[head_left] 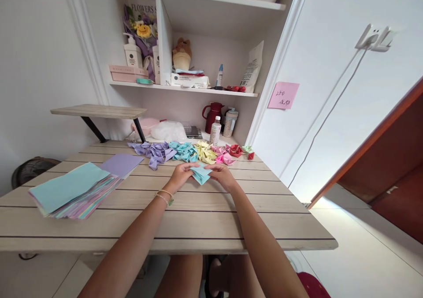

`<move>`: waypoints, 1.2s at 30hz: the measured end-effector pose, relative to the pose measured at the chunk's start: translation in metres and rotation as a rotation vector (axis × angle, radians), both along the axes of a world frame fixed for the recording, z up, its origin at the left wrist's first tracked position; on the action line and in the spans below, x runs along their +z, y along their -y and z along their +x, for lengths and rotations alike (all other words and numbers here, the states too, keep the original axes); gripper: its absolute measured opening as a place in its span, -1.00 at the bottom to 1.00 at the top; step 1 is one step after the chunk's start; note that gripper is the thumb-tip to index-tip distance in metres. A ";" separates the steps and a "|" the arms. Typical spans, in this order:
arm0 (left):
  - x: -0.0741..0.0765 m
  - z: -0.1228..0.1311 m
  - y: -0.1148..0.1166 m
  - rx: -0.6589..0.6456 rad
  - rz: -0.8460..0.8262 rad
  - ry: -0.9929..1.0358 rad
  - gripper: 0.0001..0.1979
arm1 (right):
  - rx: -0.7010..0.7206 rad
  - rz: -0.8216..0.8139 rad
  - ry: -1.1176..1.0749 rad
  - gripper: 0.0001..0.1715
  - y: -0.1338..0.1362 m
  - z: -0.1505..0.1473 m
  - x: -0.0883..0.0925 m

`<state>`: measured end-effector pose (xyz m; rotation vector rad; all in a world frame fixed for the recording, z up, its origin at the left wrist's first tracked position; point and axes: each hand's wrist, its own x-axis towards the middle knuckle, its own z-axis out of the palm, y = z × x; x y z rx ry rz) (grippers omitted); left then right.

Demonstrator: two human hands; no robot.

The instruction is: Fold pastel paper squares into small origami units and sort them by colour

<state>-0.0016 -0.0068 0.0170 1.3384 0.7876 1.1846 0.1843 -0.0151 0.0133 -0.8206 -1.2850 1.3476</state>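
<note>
A folded light blue paper (201,174) lies on the wooden table (185,214) between my hands. My left hand (181,173) pinches its left side, fingers closed on the paper, a bracelet on that wrist. My right hand (222,173) grips its right side the same way. Just beyond the hands runs a row of folded paper pieces (188,151) in purple, teal, yellow, pink and red. A stack of pastel paper sheets (74,191) sits at the table's left, topped by a light blue sheet, with a purple sheet (122,163) beside it.
Behind the table stand a red jug (213,115), a small bottle (215,131) and a cup (230,121). Wall shelves (185,88) hold bottles, a box and a plush toy. A pink note (283,95) is stuck on the right wall. A small side shelf (99,111) juts out left.
</note>
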 end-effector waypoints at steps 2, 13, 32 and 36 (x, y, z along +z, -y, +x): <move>-0.002 -0.002 -0.001 -0.032 0.005 -0.013 -0.66 | -0.062 0.015 0.022 -0.72 -0.002 0.004 -0.002; 0.002 -0.012 -0.003 -0.014 -0.019 0.096 -0.70 | 0.127 -0.075 -0.036 -0.71 0.001 0.011 0.000; -0.004 -0.010 -0.008 0.100 0.098 -0.146 -0.70 | 0.057 0.031 0.133 -0.50 0.004 -0.009 -0.007; -0.005 -0.003 -0.003 0.024 0.041 -0.131 -0.69 | -0.011 0.065 0.157 -0.55 0.004 -0.019 -0.012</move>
